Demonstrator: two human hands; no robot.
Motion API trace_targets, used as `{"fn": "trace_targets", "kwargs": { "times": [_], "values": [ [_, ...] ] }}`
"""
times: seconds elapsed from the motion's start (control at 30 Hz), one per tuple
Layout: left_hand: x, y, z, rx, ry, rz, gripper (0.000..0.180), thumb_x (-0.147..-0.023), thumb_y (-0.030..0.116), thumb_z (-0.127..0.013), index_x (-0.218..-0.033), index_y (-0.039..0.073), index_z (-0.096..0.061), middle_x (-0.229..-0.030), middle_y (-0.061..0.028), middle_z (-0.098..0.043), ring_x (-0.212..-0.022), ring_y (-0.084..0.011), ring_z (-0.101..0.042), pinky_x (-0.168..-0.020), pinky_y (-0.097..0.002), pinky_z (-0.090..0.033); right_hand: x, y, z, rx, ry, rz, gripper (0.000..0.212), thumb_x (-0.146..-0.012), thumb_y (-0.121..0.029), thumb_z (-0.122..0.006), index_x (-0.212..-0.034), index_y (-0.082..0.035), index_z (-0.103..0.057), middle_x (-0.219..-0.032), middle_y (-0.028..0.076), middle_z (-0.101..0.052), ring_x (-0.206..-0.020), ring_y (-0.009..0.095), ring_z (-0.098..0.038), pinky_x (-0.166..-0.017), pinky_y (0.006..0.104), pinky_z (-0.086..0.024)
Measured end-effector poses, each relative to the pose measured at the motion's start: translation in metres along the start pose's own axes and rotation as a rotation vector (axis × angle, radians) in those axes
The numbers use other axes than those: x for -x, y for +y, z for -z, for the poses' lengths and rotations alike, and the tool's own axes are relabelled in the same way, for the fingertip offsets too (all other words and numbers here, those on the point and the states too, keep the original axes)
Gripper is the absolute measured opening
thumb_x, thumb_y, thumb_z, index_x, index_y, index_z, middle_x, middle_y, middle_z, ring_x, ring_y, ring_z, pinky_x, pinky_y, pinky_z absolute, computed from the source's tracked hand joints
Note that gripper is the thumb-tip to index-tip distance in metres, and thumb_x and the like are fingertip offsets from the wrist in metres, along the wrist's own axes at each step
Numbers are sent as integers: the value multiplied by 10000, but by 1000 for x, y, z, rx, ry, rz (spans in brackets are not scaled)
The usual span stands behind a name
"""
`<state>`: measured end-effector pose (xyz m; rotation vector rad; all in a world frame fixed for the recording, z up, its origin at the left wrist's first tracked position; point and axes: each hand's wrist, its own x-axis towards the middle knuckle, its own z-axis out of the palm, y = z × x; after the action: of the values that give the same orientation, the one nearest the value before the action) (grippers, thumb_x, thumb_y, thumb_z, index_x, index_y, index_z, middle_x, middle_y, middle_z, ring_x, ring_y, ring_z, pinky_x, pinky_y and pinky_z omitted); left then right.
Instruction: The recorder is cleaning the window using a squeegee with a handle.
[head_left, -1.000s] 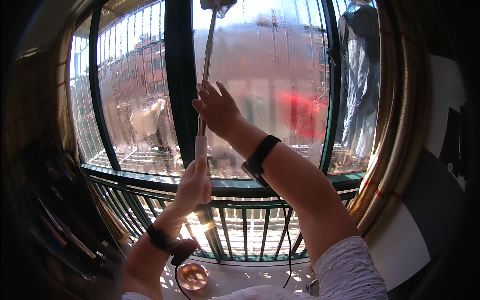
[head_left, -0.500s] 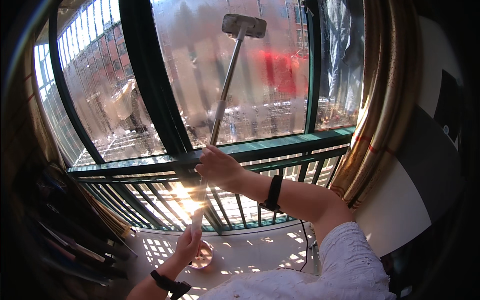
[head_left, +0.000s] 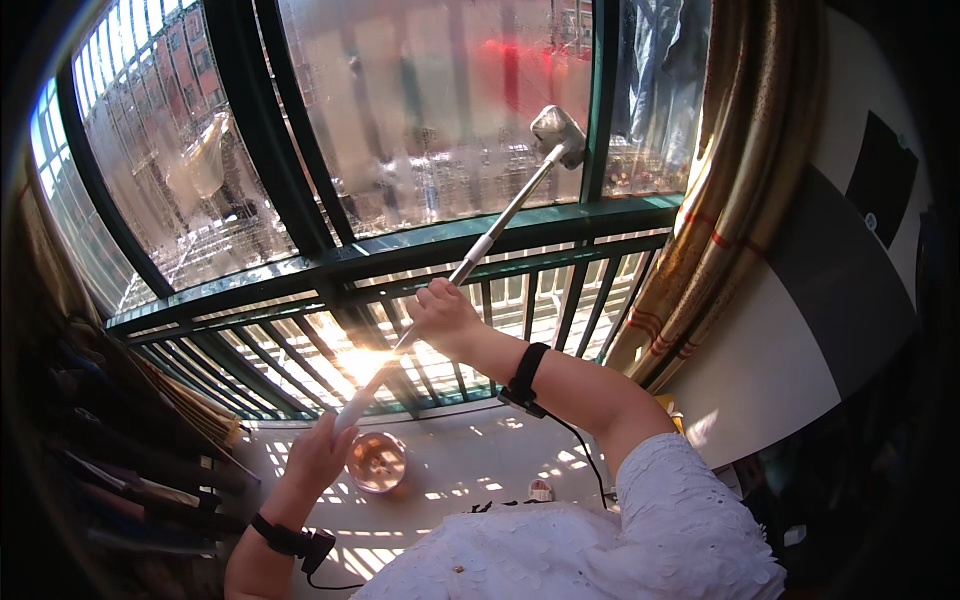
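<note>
A long-handled window squeegee [head_left: 513,207] slants from lower left up to the right. Its pale head [head_left: 557,134] rests at the lower right of the wet, fogged window pane [head_left: 430,110], beside the green frame post. My left hand [head_left: 318,455] is closed round the white grip at the pole's bottom end. Higher up, my right hand [head_left: 446,318] wraps round the metal pole in front of the railing. Each wrist wears a black band. Glare partly hides the pole between my hands.
Below the window runs a green railing [head_left: 560,310]. A round basin [head_left: 377,462] stands on the sunlit floor near my left hand. Patterned curtains [head_left: 735,200] hang at the right, next to a white and grey panel [head_left: 830,290]. Dark items crowd the left side.
The squeegee head has moved down and to the right across the pane, and the pole now leans further right. My left hand has shifted left; the view has tilted downward.
</note>
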<state>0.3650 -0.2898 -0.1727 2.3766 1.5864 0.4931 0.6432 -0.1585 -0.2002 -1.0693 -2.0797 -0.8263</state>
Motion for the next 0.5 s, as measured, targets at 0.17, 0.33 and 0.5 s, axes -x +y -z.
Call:
{"fn": "trace_targets", "kwargs": {
  "times": [0.17,0.33,0.5],
  "values": [
    [12,-14,67,-288,148,-27,286,-871,296,-601,-847,38,-480,-615,-189,-573,-588,-388,-592,-505,-444,-472,-50,-37,1,-206,139,-97,210,-727,-261,-675,-684,-116,-529,-703,59,-530,-747,235,-515,-777,360,-382],
    [71,-33,120,-389,209,91,257,-839,235,-628,-805,24,-483,-647,-197,-570,-614,-407,-584,-540,-465,-471,-94,-119,-19,-379,177,-78,188,-746,-236,-639,-690,-111,-510,-719,70,-517,-766,243,-499,-763,372,-383],
    [150,-58,151,-479,232,372,247,-839,215,-624,-855,6,-493,-734,-233,-576,-701,-439,-576,-573,-484,-451,-131,-217,-32,-563,138,2,140,-731,-213,-624,-735,-103,-535,-737,77,-517,-826,257,-511,-800,381,-381]
  ]
}}
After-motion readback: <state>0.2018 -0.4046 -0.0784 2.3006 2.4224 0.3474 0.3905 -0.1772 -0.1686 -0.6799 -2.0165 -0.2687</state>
